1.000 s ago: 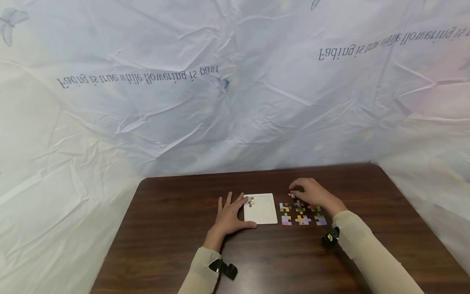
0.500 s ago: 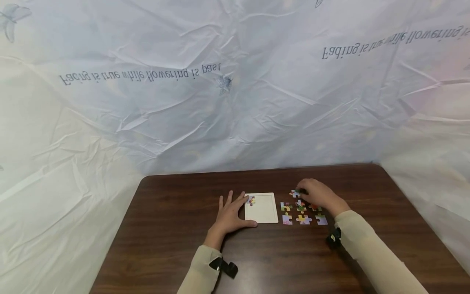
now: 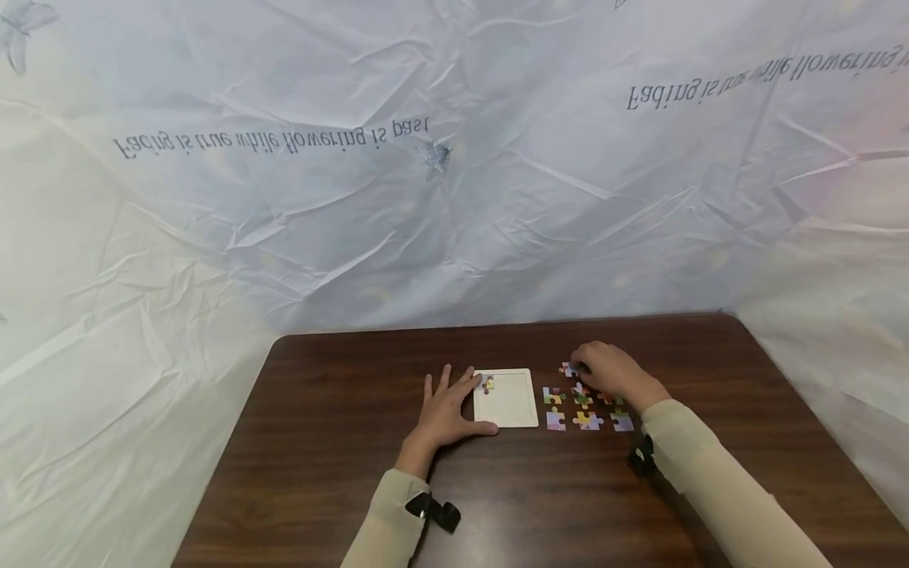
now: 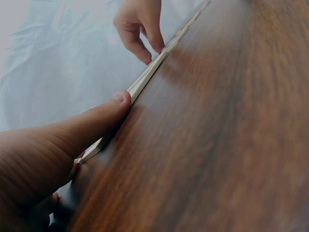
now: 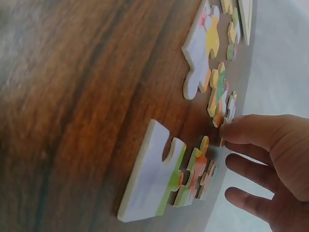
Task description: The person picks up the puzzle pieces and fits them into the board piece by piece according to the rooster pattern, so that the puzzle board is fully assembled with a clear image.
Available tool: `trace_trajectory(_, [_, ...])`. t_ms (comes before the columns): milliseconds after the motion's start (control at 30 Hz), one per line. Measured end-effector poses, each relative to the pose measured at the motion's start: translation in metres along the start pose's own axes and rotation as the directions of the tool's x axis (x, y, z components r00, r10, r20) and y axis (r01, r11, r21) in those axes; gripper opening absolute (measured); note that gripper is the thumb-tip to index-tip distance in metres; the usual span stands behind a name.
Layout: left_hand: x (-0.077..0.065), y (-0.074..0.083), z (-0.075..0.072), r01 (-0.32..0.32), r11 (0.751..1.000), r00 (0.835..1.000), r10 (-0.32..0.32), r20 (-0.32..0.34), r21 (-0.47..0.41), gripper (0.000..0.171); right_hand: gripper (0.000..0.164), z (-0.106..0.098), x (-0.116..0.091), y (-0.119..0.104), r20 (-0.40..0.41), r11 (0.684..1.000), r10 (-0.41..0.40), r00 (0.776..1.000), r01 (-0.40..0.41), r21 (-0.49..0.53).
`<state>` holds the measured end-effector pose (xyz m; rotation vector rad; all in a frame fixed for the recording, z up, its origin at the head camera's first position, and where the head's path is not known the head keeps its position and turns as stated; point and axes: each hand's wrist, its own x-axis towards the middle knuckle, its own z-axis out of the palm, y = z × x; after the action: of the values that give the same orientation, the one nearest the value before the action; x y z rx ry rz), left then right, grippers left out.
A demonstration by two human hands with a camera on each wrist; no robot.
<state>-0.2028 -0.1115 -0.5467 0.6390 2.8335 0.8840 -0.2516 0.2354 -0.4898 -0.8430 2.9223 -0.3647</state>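
My left hand (image 3: 443,416) spreads around a white puzzle tray (image 3: 507,404), thumb at its near edge and index finger at the far left corner. One puzzle piece sits in that corner, partly under the index finger. The left wrist view shows the thumb (image 4: 108,113) against the tray's side. At the back of the loose pieces, my right hand (image 3: 609,371) pinches a colourful puzzle piece (image 3: 566,368) by its right end. In the right wrist view, its thumb and index finger meet at the piece, mostly hidden there; the other fingers are loosely bent.
Several loose puzzle pieces (image 3: 588,420) lie in rough rows right of the tray, picture side up. A lilac and green corner piece (image 5: 149,174) is closest to the right wrist camera. The brown table (image 3: 341,442) ends at a pale, wrinkled cloth (image 3: 319,221) behind.
My right hand has shifted slightly right, from the left of the back piece to its right end. The left hand stays at the tray.
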Motion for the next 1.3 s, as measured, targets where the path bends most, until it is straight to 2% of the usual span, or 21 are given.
trace_trajectory(300, [-0.001,0.000,0.000,0.004,1.000,1.000,-0.004,-0.003,-0.002,0.104,0.030,0.004,0.004,-0.001,0.046,0.999,0.020,0.999,-0.018,-0.051])
trace_trajectory(567, [-0.002,0.000,0.001,0.007,1.000,1.000,-0.007,0.002,-0.012,0.104,0.031,0.007,0.001,-0.001,0.044,0.998,0.025,0.999,-0.022,-0.054])
trace_trajectory(800, [-0.002,0.000,0.003,0.004,1.000,1.000,-0.004,0.003,0.006,0.105,0.034,0.006,-0.001,-0.004,0.019,1.000,0.019,1.000,-0.019,-0.005])
trace_trajectory(1300, [0.000,0.000,0.001,0.019,1.000,1.000,-0.019,0.004,0.012,0.104,0.029,0.002,0.006,-0.011,0.002,1.000,0.001,1.000,-0.001,0.003])
